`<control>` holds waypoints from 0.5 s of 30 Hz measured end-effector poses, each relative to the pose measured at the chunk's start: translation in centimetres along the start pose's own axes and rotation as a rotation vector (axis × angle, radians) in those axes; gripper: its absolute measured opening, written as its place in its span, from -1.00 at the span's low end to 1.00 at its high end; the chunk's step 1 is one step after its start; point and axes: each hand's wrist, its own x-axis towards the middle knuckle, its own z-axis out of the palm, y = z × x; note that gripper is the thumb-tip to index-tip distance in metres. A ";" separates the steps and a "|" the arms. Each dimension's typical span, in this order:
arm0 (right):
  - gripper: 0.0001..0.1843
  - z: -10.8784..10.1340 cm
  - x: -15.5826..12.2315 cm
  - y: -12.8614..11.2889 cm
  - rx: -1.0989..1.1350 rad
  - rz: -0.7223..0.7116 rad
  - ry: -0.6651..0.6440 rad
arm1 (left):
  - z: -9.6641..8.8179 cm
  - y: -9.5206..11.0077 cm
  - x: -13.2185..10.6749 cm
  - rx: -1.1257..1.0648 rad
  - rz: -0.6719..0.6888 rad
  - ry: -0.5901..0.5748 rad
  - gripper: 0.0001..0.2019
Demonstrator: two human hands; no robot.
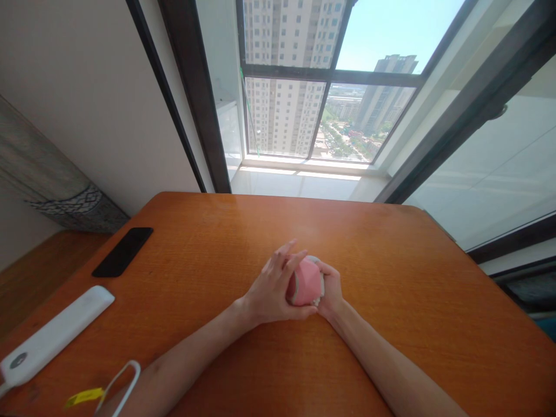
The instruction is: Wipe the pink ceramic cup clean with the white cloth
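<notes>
A small pink rounded object [307, 282] with flat facets and a pale grey-white edge is between my two hands, just over the brown wooden table [269, 226]. I cannot make out its exact kind. My right hand [332, 291] wraps its right side and holds it. From the left, my left hand [278, 286] cups it, the thumb below and the fingers spread along its upper left. Its far side and underside are hidden by my palms and fingers.
A black phone [123, 252] lies at the table's left edge. Nearer is a long white power strip [56, 336]. A white cable [130, 379] with a yellow tag [85, 397] loops by my left forearm. Beyond the table is a window [325, 116]; a curtain [65, 174] hangs at left.
</notes>
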 end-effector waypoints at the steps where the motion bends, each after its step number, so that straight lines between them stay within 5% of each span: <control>1: -0.89 -0.1 0.0 0.0 0.011 0.023 0.005 | 0.0 -0.6 -0.1 0.044 0.094 -0.013 0.13; 5: -0.91 -0.3 0.0 -0.1 0.043 0.074 0.012 | -0.3 -2.1 -0.1 0.140 0.299 -0.059 -0.15; 9: -0.88 -0.2 -0.1 0.0 0.049 0.098 0.012 | -0.4 -2.0 0.2 0.110 0.264 -0.028 -0.29; 15: -0.84 0.2 -0.1 -0.1 0.025 0.130 0.037 | -0.3 -0.9 0.2 0.102 0.192 0.003 -0.23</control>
